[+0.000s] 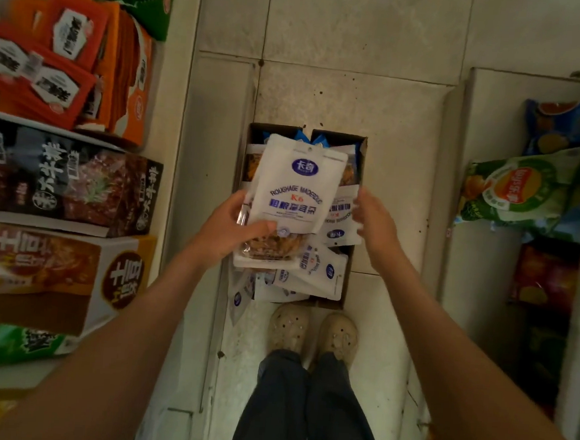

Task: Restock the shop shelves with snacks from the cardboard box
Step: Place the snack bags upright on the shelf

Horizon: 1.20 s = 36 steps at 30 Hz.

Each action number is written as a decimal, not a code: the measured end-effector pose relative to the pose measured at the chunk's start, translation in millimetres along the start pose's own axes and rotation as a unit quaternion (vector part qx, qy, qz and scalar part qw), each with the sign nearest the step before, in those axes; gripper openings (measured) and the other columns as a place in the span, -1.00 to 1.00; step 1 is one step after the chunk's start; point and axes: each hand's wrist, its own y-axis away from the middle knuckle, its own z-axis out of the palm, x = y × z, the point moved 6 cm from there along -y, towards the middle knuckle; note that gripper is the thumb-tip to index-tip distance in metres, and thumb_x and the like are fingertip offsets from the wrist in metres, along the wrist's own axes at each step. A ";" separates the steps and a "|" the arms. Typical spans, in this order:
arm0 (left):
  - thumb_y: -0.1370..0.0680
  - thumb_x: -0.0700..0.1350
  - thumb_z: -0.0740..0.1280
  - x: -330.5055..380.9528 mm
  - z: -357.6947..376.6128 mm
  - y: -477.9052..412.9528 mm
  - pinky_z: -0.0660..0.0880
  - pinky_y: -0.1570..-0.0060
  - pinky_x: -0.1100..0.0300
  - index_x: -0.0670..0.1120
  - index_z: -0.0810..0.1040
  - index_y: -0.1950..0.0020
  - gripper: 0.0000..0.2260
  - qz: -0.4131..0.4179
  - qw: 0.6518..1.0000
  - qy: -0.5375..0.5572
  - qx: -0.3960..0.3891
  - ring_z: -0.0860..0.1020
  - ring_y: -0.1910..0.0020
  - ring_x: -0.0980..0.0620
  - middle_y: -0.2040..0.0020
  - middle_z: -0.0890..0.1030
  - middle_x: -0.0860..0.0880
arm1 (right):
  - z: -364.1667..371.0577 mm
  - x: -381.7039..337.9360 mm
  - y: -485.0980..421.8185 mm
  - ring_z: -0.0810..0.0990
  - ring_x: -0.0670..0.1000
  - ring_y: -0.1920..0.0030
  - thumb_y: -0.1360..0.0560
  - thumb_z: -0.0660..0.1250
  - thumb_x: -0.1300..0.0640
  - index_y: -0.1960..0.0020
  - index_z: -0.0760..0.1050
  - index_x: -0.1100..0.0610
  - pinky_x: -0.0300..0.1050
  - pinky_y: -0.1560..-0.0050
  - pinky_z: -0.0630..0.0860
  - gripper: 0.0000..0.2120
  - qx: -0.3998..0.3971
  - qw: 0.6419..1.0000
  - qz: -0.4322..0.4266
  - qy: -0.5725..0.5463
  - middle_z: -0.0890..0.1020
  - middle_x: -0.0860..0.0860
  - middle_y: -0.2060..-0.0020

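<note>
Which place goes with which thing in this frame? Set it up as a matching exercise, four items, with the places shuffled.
Things:
1. white snack packet
2. cardboard box
3. green chip bag
4. orange packets

Places:
A. shelved on the person's right
B. gripped in the left hand
C. standing on the floor, ahead of the feet
D. shelved on the person's left, far end

Pairs: 1-B, 2-C, 3-A, 4-D
</note>
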 end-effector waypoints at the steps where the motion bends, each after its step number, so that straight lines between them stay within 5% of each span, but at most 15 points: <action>1: -0.40 -0.16 0.48 -3.2 -1.2 0.8 0.59 0.23 0.30 -0.02 0.46 -0.19 -0.59 -0.002 1.000 0.004 0.009 0.65 0.08 0.22 -0.05 0.63 0.07 | 1.2 20.5 1.7 0.50 -0.16 0.22 -0.60 0.11 -0.09 -0.18 0.39 0.13 -0.28 0.31 0.40 -0.68 0.015 0.998 0.047 0.036 0.55 -0.08 0.10; 5: -0.39 -0.14 0.49 -7.2 -1.8 1.2 0.58 0.23 0.31 0.04 0.48 -0.11 -0.65 -0.003 1.000 0.012 0.027 0.64 0.10 0.24 0.00 0.64 0.12 | 6.6 86.0 5.5 0.51 0.07 0.12 -0.54 0.27 0.11 0.03 0.39 0.24 -0.06 0.14 0.51 -0.82 0.030 0.976 0.190 0.102 0.52 0.14 0.04; 8: -0.39 -0.14 0.49 -8.0 -0.4 1.2 0.59 0.19 0.29 0.07 0.48 -0.09 -0.66 -0.002 0.999 0.015 0.028 0.64 0.09 0.24 -0.01 0.63 0.13 | 14.8 109.7 6.0 0.57 0.18 -0.06 -0.51 0.31 0.09 -0.13 0.43 0.28 0.06 -0.11 0.54 -0.70 0.019 0.966 0.244 0.084 0.57 0.18 -0.06; 16: -0.41 -0.15 0.48 -4.0 6.5 3.7 0.57 0.24 0.35 0.02 0.47 -0.13 -0.65 -0.004 1.000 0.010 0.023 0.63 0.12 0.27 0.00 0.63 0.12 | 28.6 116.4 0.4 0.54 0.21 -0.16 -0.52 0.32 0.26 -0.30 0.37 0.27 0.03 0.07 0.56 -0.63 0.022 0.954 0.295 -0.039 0.52 0.22 -0.19; 20: -0.42 -0.14 0.48 4.9 7.9 13.4 0.55 0.26 0.38 0.00 0.46 -0.19 -0.61 -0.001 1.000 -0.002 0.024 0.62 0.11 0.31 -0.02 0.62 0.14 | 31.3 109.9 10.0 0.55 0.18 -0.15 -0.53 0.28 0.30 -0.21 0.42 0.27 0.10 -0.11 0.56 -0.74 0.021 0.963 0.260 -0.066 0.55 0.21 -0.16; 28: -0.42 -0.15 0.47 58.3 16.2 61.3 0.56 0.19 0.37 -0.03 0.45 -0.23 -0.59 0.008 1.000 -0.007 0.008 0.62 0.07 0.28 -0.05 0.62 0.11 | 32.3 77.9 69.7 0.61 0.13 -0.06 -0.48 0.32 0.25 -0.21 0.46 0.13 0.17 -0.08 0.57 -0.70 0.017 0.973 0.192 -0.124 0.61 0.11 -0.11; 31: -0.40 -0.10 0.49 89.0 13.4 87.8 0.57 0.09 0.26 -0.02 0.46 -0.23 -0.56 0.011 1.000 -0.019 0.015 0.60 -0.01 0.20 -0.08 0.61 0.10 | 16.8 43.5 108.3 0.62 0.14 -0.02 -0.50 0.27 0.23 0.03 0.53 0.06 0.17 -0.08 0.57 -0.88 0.020 0.985 0.150 -0.082 0.63 0.11 -0.02; 33: -0.39 -0.10 0.49 111.0 15.5 104.1 0.57 0.07 0.24 -0.03 0.46 -0.23 -0.56 0.022 0.999 -0.022 0.013 0.59 -0.05 0.15 -0.11 0.61 0.06 | -3.2 13.5 134.5 0.62 0.13 0.00 -0.54 0.22 0.22 0.00 0.53 0.09 0.15 -0.05 0.58 -0.87 0.025 0.993 0.116 -0.026 0.63 0.12 0.00; 36: -0.40 -0.13 0.49 144.9 25.5 133.7 0.57 0.05 0.23 -0.04 0.45 -0.23 -0.56 0.033 0.999 -0.021 -0.007 0.59 -0.08 0.10 -0.14 0.60 0.01 | -38.4 -24.7 174.2 0.58 0.05 0.14 -0.58 0.17 0.21 0.13 0.49 0.10 -0.10 0.19 0.56 -0.84 0.042 0.995 0.068 0.062 0.60 0.07 0.14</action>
